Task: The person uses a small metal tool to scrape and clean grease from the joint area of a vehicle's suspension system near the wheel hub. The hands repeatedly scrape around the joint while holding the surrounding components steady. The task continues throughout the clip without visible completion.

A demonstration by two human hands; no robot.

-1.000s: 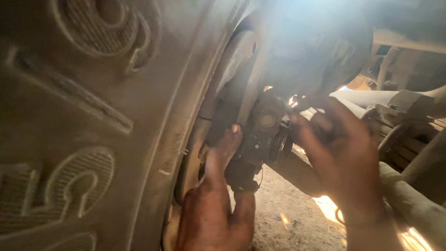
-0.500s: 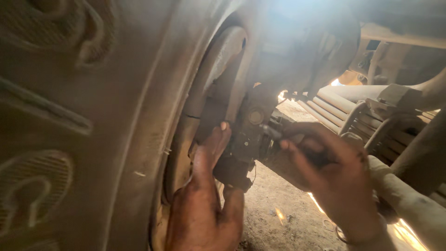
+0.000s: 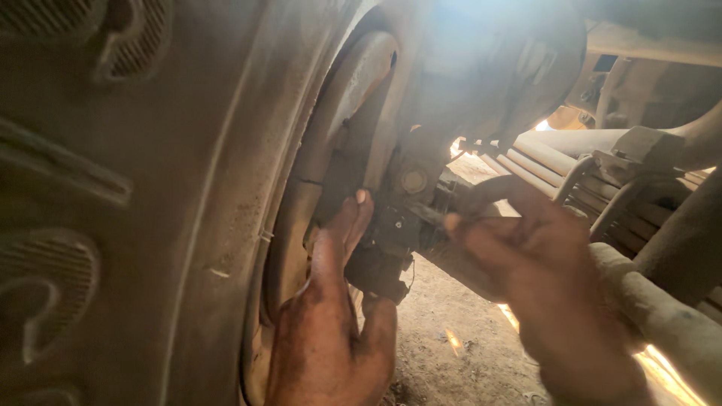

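Two hands are up under the vehicle, both on the dark brake assembly [image 3: 391,240] that sits just behind the wheel, roughly centre of my view. I see the left hand [image 3: 331,331] coming up from the near bottom edge, palm toward the wheel, its fingers [image 3: 353,218] stretched upward and lying flat against the dark pad-like part between the rusty metal disc [image 3: 338,128] and the assembly; its thumb [image 3: 380,323] hooks under the lower block of that assembly, so the grip is a loose, spread hold with the digits apart, resting on the part and not wrapped shut around it. The right hand [image 3: 541,286] comes in from the right and is blurred; its fingertips are drawn together in a pinch on something thin and dark at the right side of the assembly, but I cannot tell what that piece is. The big dusty tyre [image 3: 135,203] fills the whole left half of the view, with raised moulded shapes on its sidewall. Far right I see stacked leaf springs [image 3: 541,162] and a thick dusty axle tube [image 3: 662,308] running down toward the near right corner. Below the hands lies bare dirt ground [image 3: 451,353] with patches of sunlight.
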